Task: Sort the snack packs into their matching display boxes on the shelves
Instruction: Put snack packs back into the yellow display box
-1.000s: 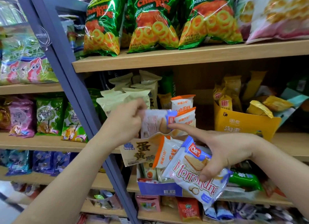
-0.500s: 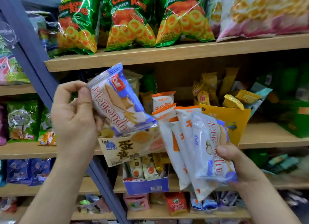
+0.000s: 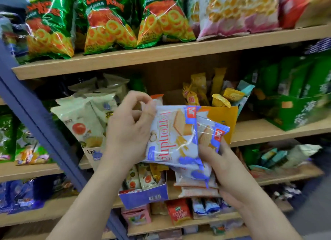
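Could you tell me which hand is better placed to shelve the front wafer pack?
Probably the left hand: it pinches that wafer pack, while the right hand grips other packs.

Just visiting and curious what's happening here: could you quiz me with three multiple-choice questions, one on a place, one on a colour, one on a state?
1. Where do the green ring-snack bags stand?
A. top shelf
B. floor
C. a trolley

2. What colours is the wafer pack that the left hand pinches?
A. red and black
B. white and blue
C. green

3. What is the right hand doing?
A. hanging empty
B. gripping a bundle of packs
C. pressing flat on a shelf

Answers: A, they line the uppermost board; B, white wrapper with blue ends; B, its fingers curl round several packs.
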Demonstrator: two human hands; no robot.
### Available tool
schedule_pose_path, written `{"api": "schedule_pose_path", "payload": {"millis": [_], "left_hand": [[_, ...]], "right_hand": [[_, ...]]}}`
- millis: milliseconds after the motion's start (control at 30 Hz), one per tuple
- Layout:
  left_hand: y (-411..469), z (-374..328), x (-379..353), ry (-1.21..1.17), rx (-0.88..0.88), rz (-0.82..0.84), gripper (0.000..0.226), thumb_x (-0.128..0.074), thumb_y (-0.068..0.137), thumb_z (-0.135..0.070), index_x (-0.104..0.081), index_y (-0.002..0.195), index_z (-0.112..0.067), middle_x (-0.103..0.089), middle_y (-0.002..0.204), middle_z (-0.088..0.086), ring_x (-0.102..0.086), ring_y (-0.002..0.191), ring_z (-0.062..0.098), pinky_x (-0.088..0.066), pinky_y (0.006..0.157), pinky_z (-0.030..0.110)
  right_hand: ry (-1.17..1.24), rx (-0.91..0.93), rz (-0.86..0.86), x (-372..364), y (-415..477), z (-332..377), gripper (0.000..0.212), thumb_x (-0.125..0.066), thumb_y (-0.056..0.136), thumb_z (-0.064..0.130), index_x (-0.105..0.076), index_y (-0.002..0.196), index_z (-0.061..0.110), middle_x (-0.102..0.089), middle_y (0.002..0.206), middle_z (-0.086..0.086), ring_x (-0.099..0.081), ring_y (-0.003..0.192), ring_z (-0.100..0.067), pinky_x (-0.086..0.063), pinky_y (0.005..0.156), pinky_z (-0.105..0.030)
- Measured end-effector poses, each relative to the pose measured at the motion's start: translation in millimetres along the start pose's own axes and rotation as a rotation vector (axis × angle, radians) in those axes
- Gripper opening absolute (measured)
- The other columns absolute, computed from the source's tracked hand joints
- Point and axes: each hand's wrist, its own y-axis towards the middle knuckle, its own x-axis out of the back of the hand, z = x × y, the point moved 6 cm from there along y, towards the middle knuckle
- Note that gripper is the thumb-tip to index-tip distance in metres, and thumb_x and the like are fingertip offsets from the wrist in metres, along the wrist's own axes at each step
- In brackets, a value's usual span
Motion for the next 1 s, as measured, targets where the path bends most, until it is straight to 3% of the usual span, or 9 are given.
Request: {"api": "schedule_pose_path", "payload": {"millis": [200, 267, 333, 467, 567, 667, 767, 900, 1000], "left_hand": [[-15, 25, -23, -0.028, 0.357, 0.161, 0.077, -0.047, 0.099, -0.007, -0.06, 0.034, -0.046, -0.058, 0.045, -0.023, -0.058, 0.063, 0.005, -0.046, 0.081, 0.032], [-10, 30, -30, 0.08, 0.276, 0.21, 0.045, -0.058, 0.09, -0.019, -0.07, 0.057, -0.047, -0.069, 0.065, -0.017, -0.062, 0.074, 0.01, -0.05, 0.083, 0.037], [-8, 33, -32, 0.126, 0.275, 0.239, 0.022, -0.059, 0.091, -0.022, -0.074, 0.085, -0.037, -0.074, 0.088, -0.01, -0.067, 0.083, 0.011, -0.054, 0.082, 0.038], [-24, 40, -39, -0.116, 0.529, 0.471, 0.027, -0.047, 0.098, -0.049, -0.067, 0.111, -0.037, -0.074, 0.104, -0.005, -0.071, 0.093, 0.014, -0.056, 0.085, 0.041], [-37, 36, -45, -0.194, 0.585, 0.578, 0.06, -0.065, 0.074, -0.06, -0.052, 0.129, -0.039, -0.07, 0.112, -0.007, -0.072, 0.096, 0.013, -0.058, 0.083, 0.035], [-42, 36, -52, -0.387, 0.648, 0.517, 0.079, -0.076, 0.058, -0.038, -0.046, 0.13, -0.031, -0.073, 0.104, -0.001, -0.074, 0.087, 0.019, -0.059, 0.068, 0.03], [-47, 41, -56, -0.533, 0.714, 0.471, 0.061, -0.077, 0.058, -0.025, -0.058, 0.114, -0.014, -0.076, 0.095, 0.012, -0.074, 0.077, 0.024, -0.06, 0.062, 0.032], [-55, 52, -60, -0.587, 0.802, 0.404, 0.057, -0.078, 0.053, -0.026, -0.063, 0.103, -0.004, -0.075, 0.085, 0.016, -0.072, 0.062, 0.021, -0.059, 0.055, 0.03], [-58, 57, -61, -0.651, 0.833, 0.35, 0.054, -0.076, 0.056, -0.024, -0.063, 0.103, -0.002, -0.075, 0.082, 0.016, -0.072, 0.06, 0.02, -0.058, 0.052, 0.029]], "right_hand": [[0.104, -0.191, -0.025, -1, -5, -20, 0.057, -0.076, 0.061, 0.026, -0.066, 0.117, 0.021, -0.077, 0.099, -0.009, -0.075, 0.077, -0.023, -0.063, 0.07, -0.044], [0.066, -0.229, 0.014, 1, -12, -29, 0.033, -0.069, 0.073, 0.023, -0.068, 0.105, 0.016, -0.075, 0.105, -0.014, -0.073, 0.063, -0.016, -0.062, 0.068, -0.038], [0.056, -0.274, 0.047, 0, -16, -35, 0.012, -0.064, 0.087, 0.023, -0.066, 0.096, 0.015, -0.069, 0.119, -0.02, -0.07, 0.056, -0.009, -0.058, 0.086, -0.043], [0.101, -0.188, -0.094, 10, -4, -33, 0.076, -0.071, 0.053, 0.047, -0.06, 0.126, 0.028, -0.076, 0.105, -0.01, -0.074, 0.092, -0.029, -0.055, 0.09, -0.05], [0.014, -0.089, -0.102, 8, -2, -30, 0.056, -0.068, 0.074, 0.04, -0.057, 0.128, 0.033, -0.076, 0.108, -0.003, -0.073, 0.098, -0.025, -0.055, 0.092, -0.049], [-0.108, -0.025, -0.135, 13, 5, -24, 0.047, -0.059, 0.086, 0.044, -0.052, 0.132, 0.038, -0.075, 0.109, 0.006, -0.073, 0.098, -0.015, -0.057, 0.088, -0.041], [-0.124, -0.005, -0.085, 10, 6, -18, 0.062, -0.052, 0.076, 0.061, -0.05, 0.135, 0.039, -0.074, 0.111, 0.006, -0.073, 0.098, -0.013, -0.059, 0.08, -0.031], [-0.133, -0.058, -0.106, 15, 6, -22, 0.071, -0.041, 0.079, 0.073, -0.059, 0.132, 0.029, -0.073, 0.115, 0.002, -0.071, 0.104, -0.016, -0.054, 0.097, -0.042], [-0.1, -0.114, -0.119, 24, 0, -25, 0.059, -0.039, 0.087, 0.068, -0.068, 0.119, 0.026, -0.076, 0.106, -0.001, -0.073, 0.099, -0.018, -0.054, 0.094, -0.042]]}}
